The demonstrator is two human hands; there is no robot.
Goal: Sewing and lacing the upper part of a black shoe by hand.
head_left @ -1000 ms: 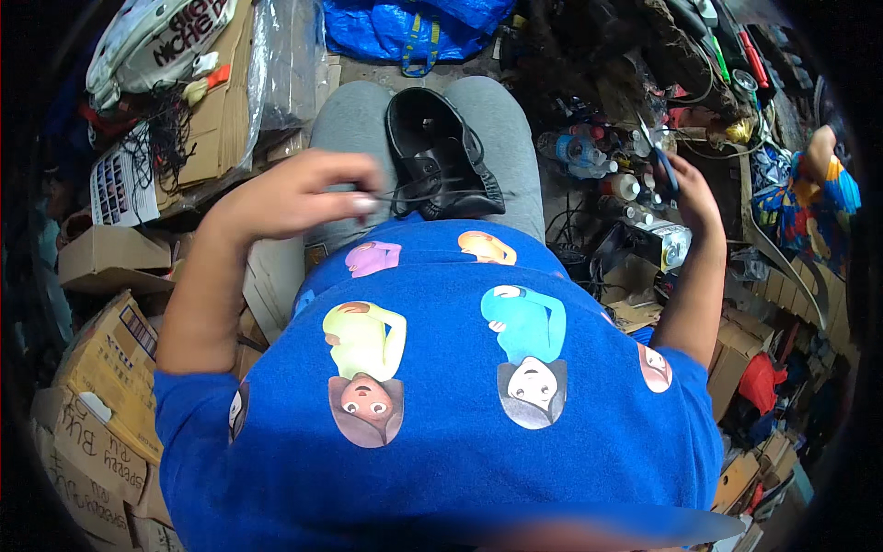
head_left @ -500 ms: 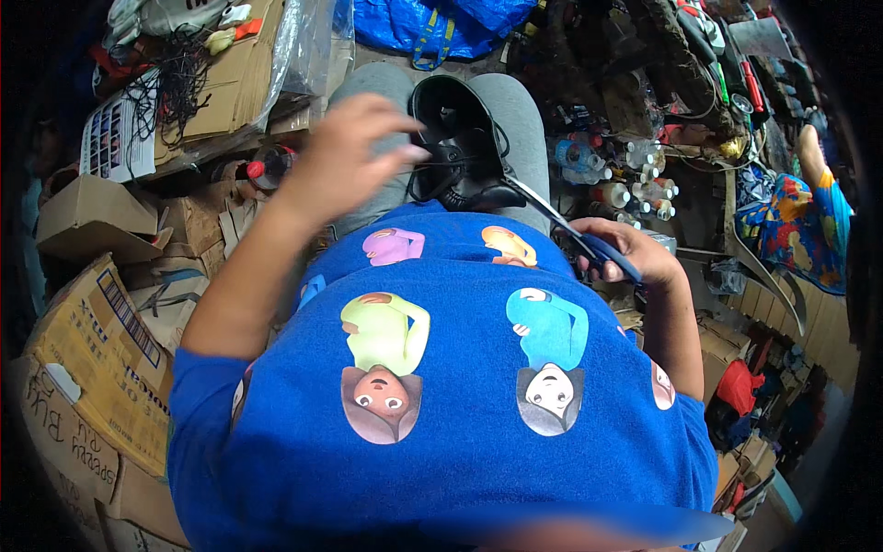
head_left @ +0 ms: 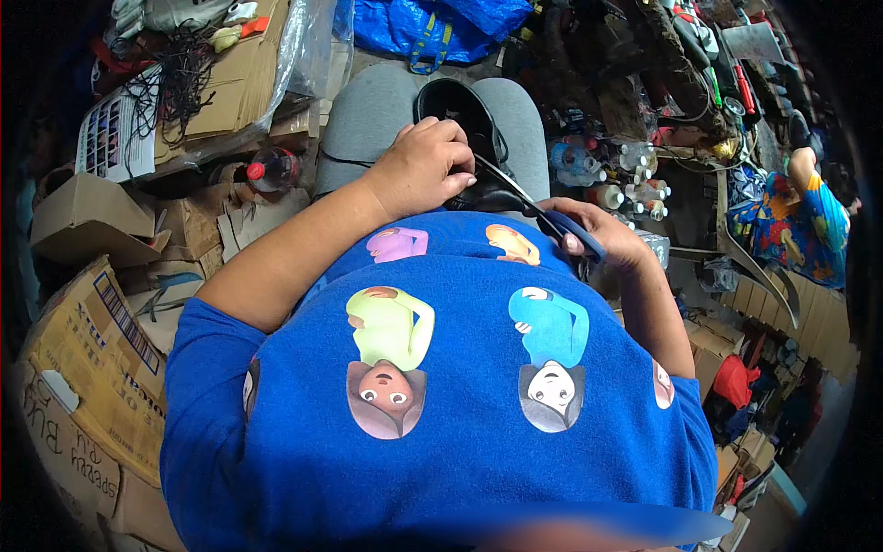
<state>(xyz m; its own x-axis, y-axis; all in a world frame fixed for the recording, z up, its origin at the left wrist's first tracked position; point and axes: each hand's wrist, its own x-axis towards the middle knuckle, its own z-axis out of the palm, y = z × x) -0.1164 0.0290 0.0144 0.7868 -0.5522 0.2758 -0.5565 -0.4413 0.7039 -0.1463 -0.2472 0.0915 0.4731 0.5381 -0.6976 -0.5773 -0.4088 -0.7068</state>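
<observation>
A black lace-up shoe lies across my grey-trousered thighs, its opening away from me. My left hand is over its lacing area, thumb and fingers pinched together on what looks like the black shoelace; a length of it trails out to the left over my thigh. Part of the shoe is hidden under that hand. My right hand grips scissors with dark blue handles. Their long blades point up and left over the shoe, the tips close to my left fingertips.
To the left are flattened cardboard, an open carton and a red-capped bottle. Several plastic bottles stand right of my knee. A blue bag lies ahead. Another person's colourful sleeve shows far right.
My left hand has come down from the left onto the shoe, fingers now pinched. The right hand with the scissors has shifted left, bringing the blades further over the shoe.
</observation>
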